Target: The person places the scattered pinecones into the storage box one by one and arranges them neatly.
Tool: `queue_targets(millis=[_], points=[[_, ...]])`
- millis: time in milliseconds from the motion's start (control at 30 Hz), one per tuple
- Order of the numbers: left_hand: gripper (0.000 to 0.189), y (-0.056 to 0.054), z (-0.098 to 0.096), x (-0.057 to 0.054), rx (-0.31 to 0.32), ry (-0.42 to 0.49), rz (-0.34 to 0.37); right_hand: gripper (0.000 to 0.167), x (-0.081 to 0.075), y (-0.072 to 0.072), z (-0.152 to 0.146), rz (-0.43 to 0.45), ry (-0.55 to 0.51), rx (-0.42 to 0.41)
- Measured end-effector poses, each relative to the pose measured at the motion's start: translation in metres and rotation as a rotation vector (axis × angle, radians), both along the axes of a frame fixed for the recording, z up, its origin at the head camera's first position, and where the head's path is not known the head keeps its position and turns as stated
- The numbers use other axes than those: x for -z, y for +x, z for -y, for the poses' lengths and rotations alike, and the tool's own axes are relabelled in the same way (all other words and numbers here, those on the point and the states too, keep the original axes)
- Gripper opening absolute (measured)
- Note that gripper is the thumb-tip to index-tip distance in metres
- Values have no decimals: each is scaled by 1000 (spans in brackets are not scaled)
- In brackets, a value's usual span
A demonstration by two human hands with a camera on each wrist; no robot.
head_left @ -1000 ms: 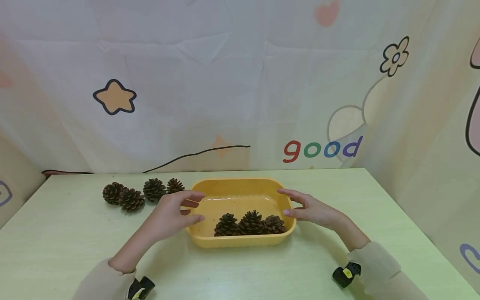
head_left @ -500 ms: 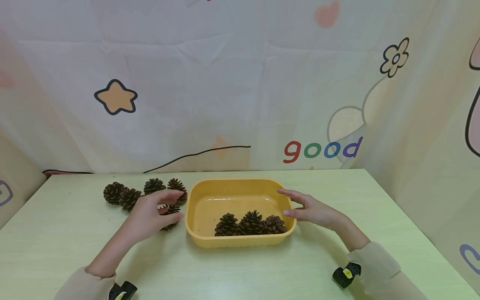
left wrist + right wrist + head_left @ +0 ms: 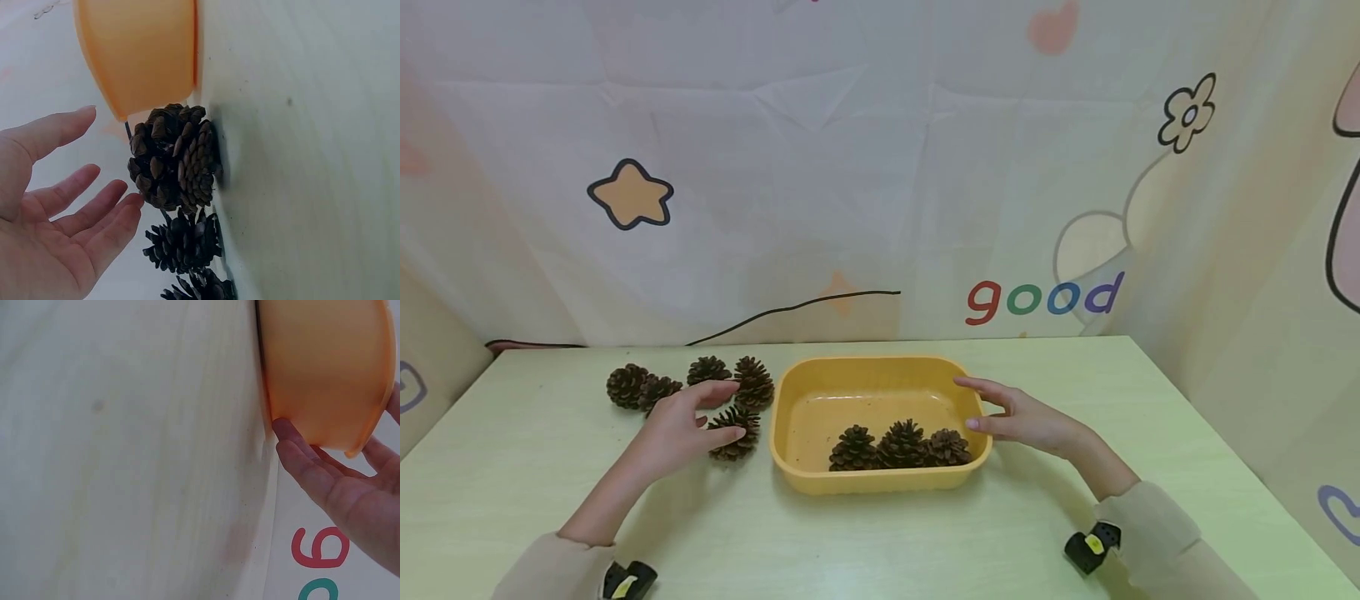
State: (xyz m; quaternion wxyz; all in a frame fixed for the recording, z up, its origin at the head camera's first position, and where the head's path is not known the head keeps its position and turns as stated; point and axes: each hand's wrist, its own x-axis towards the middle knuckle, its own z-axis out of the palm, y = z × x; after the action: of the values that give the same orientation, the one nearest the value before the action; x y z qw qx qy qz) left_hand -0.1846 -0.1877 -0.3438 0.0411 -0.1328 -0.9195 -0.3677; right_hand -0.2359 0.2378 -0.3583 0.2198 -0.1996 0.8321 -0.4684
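My left hand (image 3: 673, 429) reaches around a brown pine cone (image 3: 739, 450) on the table, thumb in front of it and fingers spread apart. In the left wrist view, the fingers of that hand (image 3: 56, 212) are relaxed beside a large cone (image 3: 153, 165), and the palm holds nothing. A yellow plastic basin (image 3: 880, 482) stands at mid-table with three pine cones (image 3: 902, 446) along its near side. My right hand (image 3: 1030, 427) grips its right end. From the right wrist, fingers press the outer wall of the basin (image 3: 325, 369), with the thumb at the rim.
Behind my left hand lie more pine cones: one (image 3: 754, 383) close to the basin's left end, another (image 3: 707, 369) beside it, and a pair (image 3: 627, 386) farther left. A printed cloth (image 3: 880, 167) hangs along the back edge of the pale table (image 3: 880, 550).
My left hand has moved left from the basin's left side to the nearby pine cone, uncovering cones behind it. The right hand and the basin have stayed in place.
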Motion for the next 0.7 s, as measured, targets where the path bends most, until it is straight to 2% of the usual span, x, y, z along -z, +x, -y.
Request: queue_targets(millis=[333, 533, 700], points=[[60, -6, 1, 4, -31, -68, 66, 68, 1, -1, 0, -2, 3, 2], [62, -10, 1, 7, -27, -123, 117, 67, 0, 0, 1, -4, 4, 4], [63, -13, 1, 8, -19, -144, 124, 64, 0, 0, 1, -8, 9, 6]])
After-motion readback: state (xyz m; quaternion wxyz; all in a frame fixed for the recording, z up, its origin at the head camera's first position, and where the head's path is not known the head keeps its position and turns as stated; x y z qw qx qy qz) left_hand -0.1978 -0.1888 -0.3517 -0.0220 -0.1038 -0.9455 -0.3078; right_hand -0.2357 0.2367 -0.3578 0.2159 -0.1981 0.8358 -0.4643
